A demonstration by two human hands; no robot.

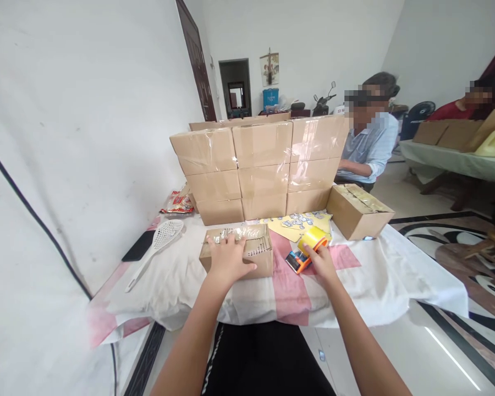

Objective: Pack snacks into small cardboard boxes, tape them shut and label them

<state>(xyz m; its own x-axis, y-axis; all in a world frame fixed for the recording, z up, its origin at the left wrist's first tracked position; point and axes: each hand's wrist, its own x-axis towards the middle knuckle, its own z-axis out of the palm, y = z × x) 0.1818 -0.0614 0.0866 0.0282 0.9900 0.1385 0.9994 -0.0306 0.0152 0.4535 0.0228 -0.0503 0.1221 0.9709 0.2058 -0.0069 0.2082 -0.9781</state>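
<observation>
A small open cardboard box (256, 258) with silvery contents lies on the pink and white cloth (379, 280) in front of me. My left hand (229, 258) rests flat on its top, fingers spread. To the right, my right hand (322, 261) grips an orange tape dispenser (307, 247) carrying a yellow roll of tape, which sits on the cloth beside the box.
Taped cardboard boxes (264, 170) are stacked three high behind. Another box (357, 212) lies right of them, with yellow sheets (297, 223) in front. A white swatter (157, 247), black phone (138, 246) and snack packet (177, 204) lie left. Two people sit at back right.
</observation>
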